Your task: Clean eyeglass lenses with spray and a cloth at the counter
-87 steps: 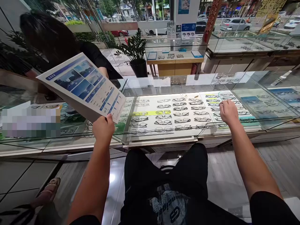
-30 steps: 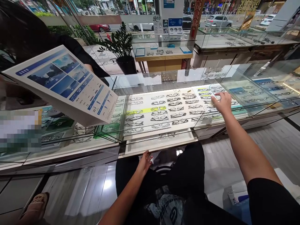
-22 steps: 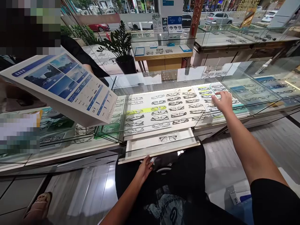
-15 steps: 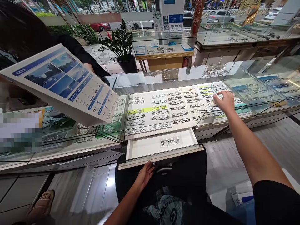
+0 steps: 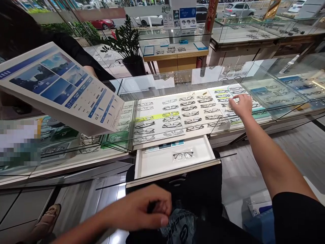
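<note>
My left hand (image 5: pixel 142 211) is low over my lap, fingers pinched together on something dark I cannot make out. In front of it a white drawer (image 5: pixel 152 164) stands pulled out from under the glass display counter (image 5: pixel 177 81). One pair of black-framed glasses (image 5: pixel 183 155) in a clear bag lies in the drawer. My right hand (image 5: pixel 241 105) rests on the counter's glass top with its fingers curled, above the lit tray of several rows of glasses (image 5: pixel 165 118). A blue-and-white brochure (image 5: pixel 61 88) hangs over the counter at the left, held by another person.
A person in a black sleeve (image 5: pixel 76 56) stands behind the counter at left. A potted plant (image 5: pixel 127 44) and more glass showcases (image 5: pixel 175 51) stand beyond. A shoe (image 5: pixel 47 220) is on the grey floor at lower left. White and blue packaging (image 5: pixel 256 210) lies at right.
The drawer has slid out further towards me. My left hand has let go of the brochure, then left the drawer's front edge and drawn back over my lap, fingers closed. My right hand stays on the glass.
</note>
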`<state>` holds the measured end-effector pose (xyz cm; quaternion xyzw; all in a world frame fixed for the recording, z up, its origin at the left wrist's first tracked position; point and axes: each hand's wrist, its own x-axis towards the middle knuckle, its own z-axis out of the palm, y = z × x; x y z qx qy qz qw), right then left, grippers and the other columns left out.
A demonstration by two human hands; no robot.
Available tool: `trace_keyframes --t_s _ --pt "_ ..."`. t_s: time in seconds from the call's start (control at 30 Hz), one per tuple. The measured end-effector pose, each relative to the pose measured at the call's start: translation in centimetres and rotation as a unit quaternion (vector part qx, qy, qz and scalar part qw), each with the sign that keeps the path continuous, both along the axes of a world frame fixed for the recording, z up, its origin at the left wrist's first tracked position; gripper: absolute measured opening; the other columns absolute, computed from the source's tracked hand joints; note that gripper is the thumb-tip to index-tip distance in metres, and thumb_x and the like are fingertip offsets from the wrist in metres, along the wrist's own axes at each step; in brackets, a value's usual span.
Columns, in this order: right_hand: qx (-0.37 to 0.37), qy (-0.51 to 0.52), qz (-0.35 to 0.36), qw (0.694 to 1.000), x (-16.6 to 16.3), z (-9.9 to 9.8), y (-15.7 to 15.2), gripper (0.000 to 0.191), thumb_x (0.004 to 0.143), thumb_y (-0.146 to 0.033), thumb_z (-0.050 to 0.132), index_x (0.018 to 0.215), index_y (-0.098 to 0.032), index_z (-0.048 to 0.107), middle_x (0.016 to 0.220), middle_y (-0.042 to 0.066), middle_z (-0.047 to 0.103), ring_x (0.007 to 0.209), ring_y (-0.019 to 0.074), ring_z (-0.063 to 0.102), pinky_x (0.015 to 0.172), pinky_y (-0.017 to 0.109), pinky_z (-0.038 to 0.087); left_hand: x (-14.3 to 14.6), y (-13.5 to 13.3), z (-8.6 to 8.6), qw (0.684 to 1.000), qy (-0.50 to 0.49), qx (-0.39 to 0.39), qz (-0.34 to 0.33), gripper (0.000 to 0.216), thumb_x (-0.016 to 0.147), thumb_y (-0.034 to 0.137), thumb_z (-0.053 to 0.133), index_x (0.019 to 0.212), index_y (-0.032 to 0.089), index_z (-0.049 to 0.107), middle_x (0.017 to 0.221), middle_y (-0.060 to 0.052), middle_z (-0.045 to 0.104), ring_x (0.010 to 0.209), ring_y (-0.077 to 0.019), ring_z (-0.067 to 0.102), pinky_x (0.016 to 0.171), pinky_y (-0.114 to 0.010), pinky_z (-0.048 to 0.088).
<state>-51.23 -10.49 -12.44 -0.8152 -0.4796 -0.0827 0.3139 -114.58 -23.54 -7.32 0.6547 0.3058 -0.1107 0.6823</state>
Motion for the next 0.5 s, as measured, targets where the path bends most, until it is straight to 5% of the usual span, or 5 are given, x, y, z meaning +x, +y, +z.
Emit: trace_keyframes --t_s 0.1,0.17,0.27,0.37,0.5 --pt "0.014 0.006 -0.003 1.0 -0.1 0.1 0.0 0.036 0.097 -0.055 0.059 0.106 -0.022 0.069 0.129 0.022 0.069 0.133 0.0455 0.051 0.116 0.064 0.041 5.0 4.5 0.3 0.993 -0.008 -0.006 0.121 0.018 0.079 0.037 0.096 0.088 0.029 0.083 0.086 -0.007 0.078 0.09 -0.0324 0.072 0.09 -0.041 0.056" --pt "0.015 0.012 -0.004 1.0 -0.2 0.2 0.0 0.036 0.096 -0.056 0.059 0.104 -0.022 0.068 0.128 0.021 0.069 0.132 0.0448 0.051 0.116 0.063 0.042 10.0 7.1 -1.8 0.974 -0.088 0.115 0.174 0.022 0.076 0.041 0.097 0.082 0.03 0.08 0.082 -0.006 0.076 0.084 -0.0317 0.071 0.087 -0.041 0.057" --pt "0.017 0.019 -0.005 1.0 -0.4 0.5 0.0 0.035 0.095 -0.057 0.059 0.102 -0.024 0.067 0.126 0.02 0.07 0.131 0.0438 0.052 0.116 0.063 0.042 17.4 10.3 -5.2 0.924 -0.178 0.33 0.077 0.025 0.088 0.05 0.088 0.084 0.028 0.077 0.088 -0.008 0.074 0.084 -0.0309 0.07 0.09 -0.042 0.056" --pt "0.016 0.026 -0.007 1.0 -0.6 0.7 0.0 0.032 0.096 -0.056 0.06 0.101 -0.025 0.067 0.127 0.019 0.07 0.131 0.0432 0.052 0.117 0.062 0.043 22.7 13.4 -7.6 0.884 -0.092 0.458 -0.004 0.018 0.094 0.039 0.078 0.103 0.024 0.078 0.122 -0.016 0.074 0.118 -0.0382 0.067 0.108 -0.048 0.051" --pt "-0.002 0.026 -0.013 1.0 -0.7 1.0 -0.1 0.032 0.098 -0.055 0.059 0.101 -0.024 0.067 0.128 0.019 0.069 0.135 0.0434 0.052 0.12 0.061 0.041 26.6 18.1 -10.4 0.824 0.027 0.566 0.007 0.027 0.095 0.031 0.076 0.117 0.016 0.075 0.16 -0.025 0.058 0.148 -0.0465 0.049 0.12 -0.06 0.04"
